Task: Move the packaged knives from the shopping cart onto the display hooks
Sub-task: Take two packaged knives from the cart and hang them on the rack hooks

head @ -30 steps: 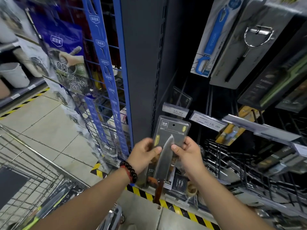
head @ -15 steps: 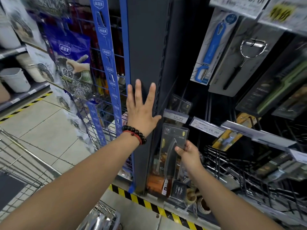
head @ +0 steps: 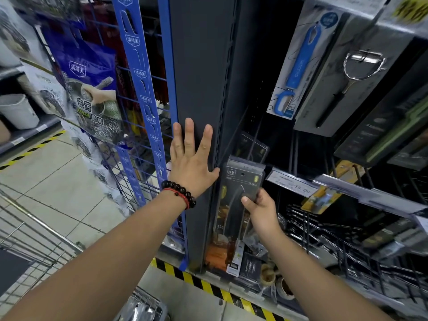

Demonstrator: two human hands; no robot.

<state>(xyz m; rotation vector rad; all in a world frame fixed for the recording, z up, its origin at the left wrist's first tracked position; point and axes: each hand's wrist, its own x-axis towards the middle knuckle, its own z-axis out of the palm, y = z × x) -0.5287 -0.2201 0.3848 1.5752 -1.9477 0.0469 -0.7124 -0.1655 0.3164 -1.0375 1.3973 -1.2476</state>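
Observation:
A packaged knife [head: 236, 205] in a clear blister pack with a grey card stands upright against the dark shelf bay. My right hand [head: 260, 209] grips its right edge at mid-height. The pack's top hole sits just below a long display hook [head: 252, 144] that carries another pack further back. My left hand [head: 192, 161] lies flat with fingers spread on the grey shelf upright [head: 199, 89], beside the pack and holding nothing. The wire shopping cart [head: 30, 237] is at the lower left, with more packaged goods [head: 143, 308] at the bottom edge.
Peelers in packs [head: 301, 63] hang at upper right above price-tag rails [head: 291, 181]. A blue wire rack [head: 141, 93] with hanging scourer bags stands left of the upright. Yellow-black tape [head: 208, 286] marks the shelf base. More wire hooks fill the lower right.
My left hand let go of the knife pack and rose to press flat on the shelf upright. My right hand lifted the pack toward the hook; the view shifted slightly.

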